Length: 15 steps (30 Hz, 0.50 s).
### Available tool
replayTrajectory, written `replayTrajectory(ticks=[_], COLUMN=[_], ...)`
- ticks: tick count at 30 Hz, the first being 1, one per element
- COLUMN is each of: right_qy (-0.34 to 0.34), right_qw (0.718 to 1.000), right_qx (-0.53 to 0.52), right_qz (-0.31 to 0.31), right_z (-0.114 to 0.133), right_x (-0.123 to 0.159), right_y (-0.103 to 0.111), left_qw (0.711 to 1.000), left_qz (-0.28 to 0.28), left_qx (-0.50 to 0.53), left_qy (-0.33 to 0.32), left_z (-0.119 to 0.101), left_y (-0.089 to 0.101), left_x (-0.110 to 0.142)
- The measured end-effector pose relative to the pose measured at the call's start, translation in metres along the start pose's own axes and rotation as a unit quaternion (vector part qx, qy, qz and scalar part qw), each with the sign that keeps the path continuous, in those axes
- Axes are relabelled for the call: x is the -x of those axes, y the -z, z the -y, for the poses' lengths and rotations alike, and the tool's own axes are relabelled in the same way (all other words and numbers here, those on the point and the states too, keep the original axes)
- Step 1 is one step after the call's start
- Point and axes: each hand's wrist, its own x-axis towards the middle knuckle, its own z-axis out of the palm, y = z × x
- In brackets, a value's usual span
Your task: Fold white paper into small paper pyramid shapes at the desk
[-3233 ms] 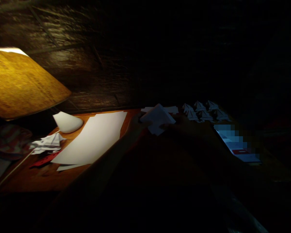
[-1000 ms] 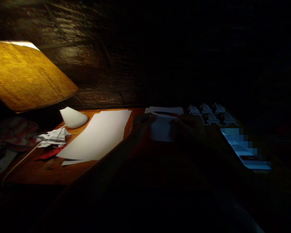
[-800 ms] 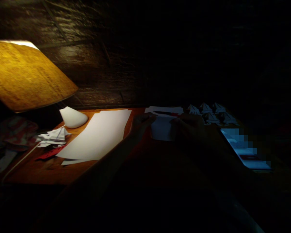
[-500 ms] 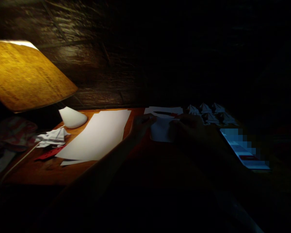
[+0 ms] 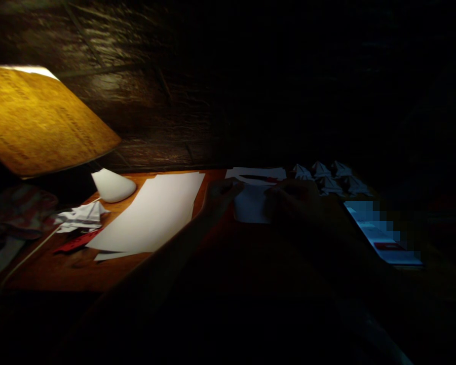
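In deep shadow at the middle of the table, a small sheet of paper (image 5: 251,205) is spread between my two hands. My left hand (image 5: 221,195) is closed on its upper left corner, thumb along the edge. My right hand (image 5: 292,197) pinches the upper right side; its fingers are dim and partly lost in the dark. Just behind this piece lies more white paper (image 5: 256,171), with a dark, slim tool with a red part (image 5: 258,178) on it, too dim to name. Several folded paper figures (image 5: 329,184) stand in rows right of my right hand.
Large white sheets (image 5: 155,213) lie left of my left arm. Further left are a lit lamp's shade (image 5: 49,121), its white base (image 5: 114,186), a crumpled folded paper (image 5: 84,217) and a red object (image 5: 76,242). A glowing screen (image 5: 380,235) lies at the right, partly pixelated.
Both hands still hold the small paper in nearly the same place. The right fingers have shifted slightly along its upper edge. The view has moved a little.
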Motion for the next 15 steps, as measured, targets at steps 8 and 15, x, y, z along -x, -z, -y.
replayTrajectory(ticks=[8, 15], right_qy=[0.002, 0.007], right_qw=[1.000, 1.000], right_qx=[0.007, 0.010], right_qz=[-0.009, 0.001], right_z=[0.0016, 0.0041], right_x=[-0.0006, -0.0005], right_y=[0.0004, 0.0010], left_qw=[1.000, 1.000], left_qz=[-0.010, -0.006], left_qx=[-0.005, -0.009], left_qy=[0.008, 0.009], left_z=[0.0012, -0.0006], left_y=[-0.0004, -0.0002], left_x=[0.0005, 0.0012])
